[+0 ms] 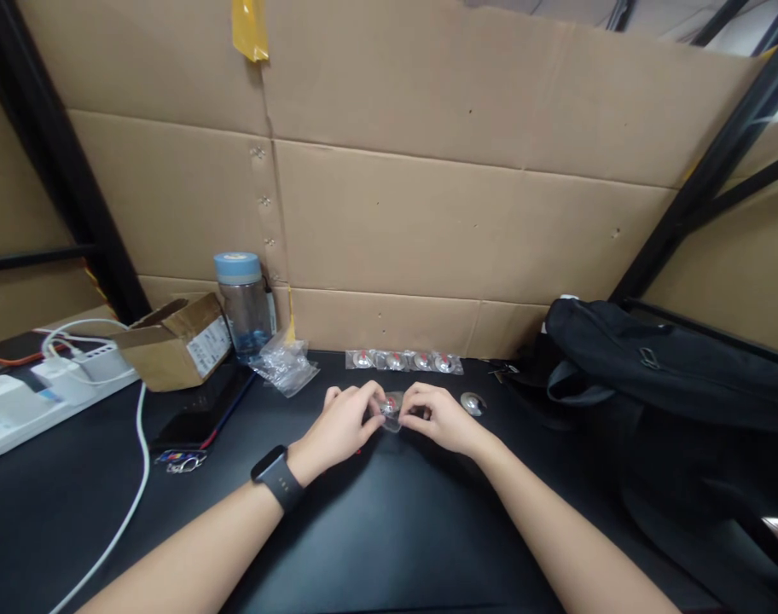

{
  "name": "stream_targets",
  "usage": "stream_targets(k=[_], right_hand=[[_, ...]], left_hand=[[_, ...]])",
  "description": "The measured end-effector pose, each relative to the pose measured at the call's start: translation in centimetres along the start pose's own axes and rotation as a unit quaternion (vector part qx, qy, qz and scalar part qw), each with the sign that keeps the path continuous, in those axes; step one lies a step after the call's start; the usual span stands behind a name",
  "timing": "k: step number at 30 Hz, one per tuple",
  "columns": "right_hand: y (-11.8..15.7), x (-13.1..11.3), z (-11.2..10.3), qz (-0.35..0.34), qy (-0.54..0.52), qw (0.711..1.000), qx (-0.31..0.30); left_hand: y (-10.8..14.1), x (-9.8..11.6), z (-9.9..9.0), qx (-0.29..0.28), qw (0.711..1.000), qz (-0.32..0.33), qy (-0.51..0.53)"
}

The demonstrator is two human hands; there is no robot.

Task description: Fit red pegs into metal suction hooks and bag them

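Observation:
Between my two hands is a small clear plastic bag [392,419] with a round silvery piece with a red mark inside. My left hand [347,425], with a dark watch on the wrist, pinches the bag's left side. My right hand [441,418] pinches its right side. Behind them, several bagged silvery discs [394,361] lie in a row near the cardboard wall. An unbagged silvery disc [472,403] rests on the black table, just right of my right hand. A small red bit [358,451] shows by my left hand.
Crumpled clear bags [285,365] lie at left, beside a blue-lidded bottle [243,303] and an open cardboard box [171,345]. A dark phone [200,414], keys [185,462], and a white power strip [62,388] with a cable are further left. A black backpack [632,367] fills the right.

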State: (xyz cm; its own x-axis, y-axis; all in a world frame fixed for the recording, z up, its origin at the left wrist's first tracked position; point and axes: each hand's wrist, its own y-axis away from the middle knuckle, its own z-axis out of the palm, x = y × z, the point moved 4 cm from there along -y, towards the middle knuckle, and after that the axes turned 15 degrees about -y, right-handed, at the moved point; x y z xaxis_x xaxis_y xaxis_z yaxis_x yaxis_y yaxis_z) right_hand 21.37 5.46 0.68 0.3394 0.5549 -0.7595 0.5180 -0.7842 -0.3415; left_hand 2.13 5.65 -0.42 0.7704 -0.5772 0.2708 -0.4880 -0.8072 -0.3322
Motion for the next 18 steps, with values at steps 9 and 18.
stream_targets(k=[9,18], right_hand=[[-0.1,3.8,0.1,0.166,-0.127,0.966,0.151],[-0.4,3.4,0.8,0.131,0.01,0.98,0.151]], left_hand=[[-0.6,-1.4,0.1,0.004,0.989,-0.125,0.073],[-0.1,1.2,-0.2,0.053,0.991,0.081,-0.089]])
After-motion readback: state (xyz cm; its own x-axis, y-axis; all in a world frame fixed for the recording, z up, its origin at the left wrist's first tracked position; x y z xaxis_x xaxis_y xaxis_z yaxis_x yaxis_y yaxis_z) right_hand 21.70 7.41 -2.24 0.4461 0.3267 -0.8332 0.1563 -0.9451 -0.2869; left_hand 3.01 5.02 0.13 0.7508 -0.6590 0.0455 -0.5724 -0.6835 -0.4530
